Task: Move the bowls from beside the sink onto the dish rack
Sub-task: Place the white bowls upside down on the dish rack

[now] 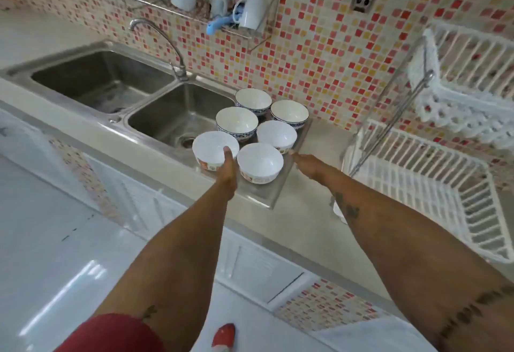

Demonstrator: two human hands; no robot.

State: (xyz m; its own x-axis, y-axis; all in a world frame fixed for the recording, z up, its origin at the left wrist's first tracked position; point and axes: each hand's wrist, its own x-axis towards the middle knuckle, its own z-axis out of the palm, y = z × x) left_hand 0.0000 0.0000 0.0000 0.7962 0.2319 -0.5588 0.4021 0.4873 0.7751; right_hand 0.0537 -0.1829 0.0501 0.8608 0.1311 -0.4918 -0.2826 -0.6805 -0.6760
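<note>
Your left hand (228, 169) has its thumb hooked over the rim of the front-left bowl (214, 148), pinching its wall, though the fingers underneath are hidden. Your right hand (304, 163) reaches in just beside the front-right bowl (260, 162); its fingers look stretched out and not yet on anything. Six bowls stand in two columns on the steel drainboard (267, 196) at the sink's right end, near the front edge of the surface. The white dish rack (434, 184) waits well apart toward the right edge, its lower tier looking bare. You seem to be at the first pickup. Next, close the right hand on its bowl, lift both clear of their neighbours, and carry them right.
</note>
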